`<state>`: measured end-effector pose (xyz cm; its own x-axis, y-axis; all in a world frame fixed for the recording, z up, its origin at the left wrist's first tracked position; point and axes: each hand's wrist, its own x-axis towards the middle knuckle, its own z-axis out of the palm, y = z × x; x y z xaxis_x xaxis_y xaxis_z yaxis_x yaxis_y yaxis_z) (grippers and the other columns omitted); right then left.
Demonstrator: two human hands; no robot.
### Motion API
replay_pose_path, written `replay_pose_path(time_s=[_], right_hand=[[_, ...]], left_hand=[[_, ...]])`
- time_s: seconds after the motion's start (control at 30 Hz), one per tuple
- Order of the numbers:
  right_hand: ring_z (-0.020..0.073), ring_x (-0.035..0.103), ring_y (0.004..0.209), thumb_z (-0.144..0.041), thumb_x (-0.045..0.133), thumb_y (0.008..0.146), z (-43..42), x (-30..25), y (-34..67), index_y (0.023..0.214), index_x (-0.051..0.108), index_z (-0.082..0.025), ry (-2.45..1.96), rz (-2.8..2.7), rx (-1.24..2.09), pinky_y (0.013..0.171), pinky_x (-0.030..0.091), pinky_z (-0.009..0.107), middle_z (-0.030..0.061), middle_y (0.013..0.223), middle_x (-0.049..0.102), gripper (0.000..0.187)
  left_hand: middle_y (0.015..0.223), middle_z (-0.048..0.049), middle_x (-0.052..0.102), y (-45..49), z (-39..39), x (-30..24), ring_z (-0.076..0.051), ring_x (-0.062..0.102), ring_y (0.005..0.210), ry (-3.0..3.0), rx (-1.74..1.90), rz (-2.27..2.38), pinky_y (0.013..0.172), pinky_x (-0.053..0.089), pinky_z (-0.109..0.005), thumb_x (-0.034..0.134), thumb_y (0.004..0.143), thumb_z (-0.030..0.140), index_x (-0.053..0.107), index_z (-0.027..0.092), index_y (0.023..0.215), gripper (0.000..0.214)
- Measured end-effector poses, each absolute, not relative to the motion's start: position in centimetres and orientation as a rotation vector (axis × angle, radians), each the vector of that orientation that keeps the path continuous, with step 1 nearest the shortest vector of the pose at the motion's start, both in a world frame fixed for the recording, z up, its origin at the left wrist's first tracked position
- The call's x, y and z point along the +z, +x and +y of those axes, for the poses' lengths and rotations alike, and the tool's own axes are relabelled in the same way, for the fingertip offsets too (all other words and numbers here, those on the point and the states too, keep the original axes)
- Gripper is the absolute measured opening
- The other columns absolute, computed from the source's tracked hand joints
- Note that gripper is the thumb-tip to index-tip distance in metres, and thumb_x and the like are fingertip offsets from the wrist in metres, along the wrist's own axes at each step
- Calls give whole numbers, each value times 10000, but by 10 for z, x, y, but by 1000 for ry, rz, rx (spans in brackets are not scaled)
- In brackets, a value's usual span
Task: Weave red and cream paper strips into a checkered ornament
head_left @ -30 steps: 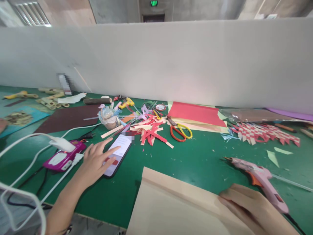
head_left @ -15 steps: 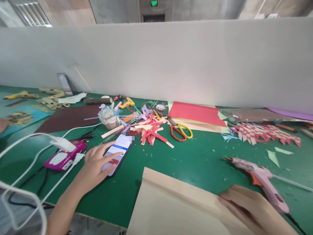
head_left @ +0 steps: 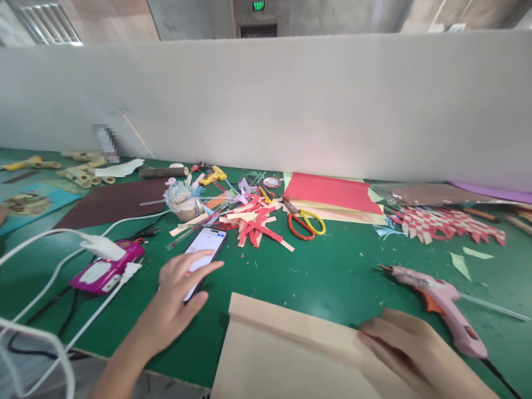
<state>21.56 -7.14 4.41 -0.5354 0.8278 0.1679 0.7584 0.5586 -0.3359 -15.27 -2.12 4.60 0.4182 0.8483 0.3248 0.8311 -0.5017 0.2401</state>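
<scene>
My left hand [head_left: 183, 296] is spread over a smartphone [head_left: 208, 244] that lies on the green table, its screen lit. The fingers hover at or just above the glass; I cannot tell whether they touch. At the lower right, my right hand [head_left: 409, 346] pinches the far edge of a cream paper sheet [head_left: 286, 354], which has a folded strip along that edge. A pink hot glue gun [head_left: 440, 299] rests on its side just right of this hand, a glue stick poking out of its back.
Red-and-yellow scissors [head_left: 305, 221] lie beside a heap of red and cream paper strips [head_left: 257, 219]. Red paper [head_left: 332, 191] sits at the back. A magenta power strip [head_left: 110, 269] with white cables occupies the left. A woven red-and-white piece [head_left: 453, 224] lies far right.
My left hand has shifted right and slightly down over the phone, and the screen content has changed. My right hand and the cream paper have moved slightly left.
</scene>
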Motion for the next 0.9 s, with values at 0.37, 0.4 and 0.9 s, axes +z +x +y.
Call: replay_pose_path(time_s=[0.37,0.4,0.9], right_hand=[[90,445,433,-229,271,940,-56,61,158,602,515,-180,-1019,-2411,3,481,293,215,-21,465,501,420],[90,450,438,-235,269,941,-57,61,159,608,520,-181,-1023,-2419,30,482,298,214,-20,471,507,421],[105,534,556,-273,382,902,-53,53,235,711,582,-216,-1289,-2415,507,506,397,207,3,612,577,283]], left_hand=[[578,18,470,-23,-44,58,-126,422,551,3008,709,977,605,341,-304,380,820,87,466,174,660,202],[547,22,439,-22,-44,55,-120,390,513,3049,741,970,559,312,-300,372,811,78,439,175,630,216],[468,51,437,-101,-25,56,-89,362,435,3039,926,1170,493,272,-248,360,795,50,412,184,562,274]])
